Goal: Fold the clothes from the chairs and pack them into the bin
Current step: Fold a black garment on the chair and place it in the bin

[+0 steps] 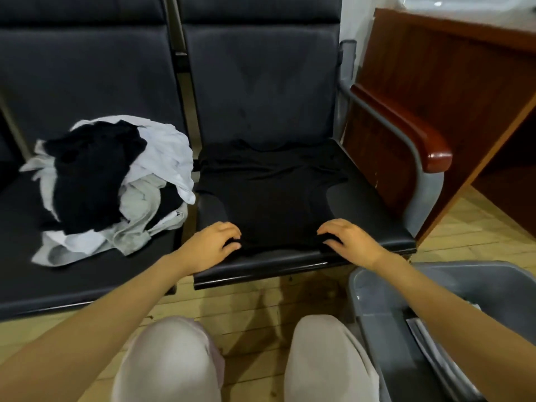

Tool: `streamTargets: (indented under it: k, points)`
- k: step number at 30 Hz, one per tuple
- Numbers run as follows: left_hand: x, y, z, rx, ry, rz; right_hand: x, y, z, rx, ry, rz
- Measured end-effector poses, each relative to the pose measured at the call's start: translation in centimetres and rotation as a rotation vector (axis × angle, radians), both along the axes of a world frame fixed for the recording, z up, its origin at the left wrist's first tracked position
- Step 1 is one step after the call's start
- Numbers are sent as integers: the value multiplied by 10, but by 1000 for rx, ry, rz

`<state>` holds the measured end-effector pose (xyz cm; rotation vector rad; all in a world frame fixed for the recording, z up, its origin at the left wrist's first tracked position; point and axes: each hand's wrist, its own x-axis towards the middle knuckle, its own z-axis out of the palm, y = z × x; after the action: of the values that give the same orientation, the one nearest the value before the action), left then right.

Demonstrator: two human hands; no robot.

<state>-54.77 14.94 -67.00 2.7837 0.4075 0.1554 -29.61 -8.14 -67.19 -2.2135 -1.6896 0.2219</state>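
- A black shirt [275, 198] lies spread flat on the seat of the right chair [371, 216], at the centre of the frame, with its hem towards the seat's front edge.
- The left hand [213, 245] curls its fingers over the hem's left corner, thumb tucked against the cloth, pinching it.
- The right hand [352, 242] grips the hem's right corner the same way.
- A pile [95, 181] of black, white and grey clothes sits unfolded on the left chair [87, 68], at centre left.
- A grey bin [374, 300] stands on the floor at lower right, beside the person's knees [168, 364].
- A wooden desk [435, 68] fills the upper right, behind the chair's armrest [412, 132].
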Motion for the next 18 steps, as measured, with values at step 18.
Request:
streamTargets:
  k: [18]
  points:
    - [-55, -84, 227, -848, -857, 318, -100, -28, 257, 576, 218, -170]
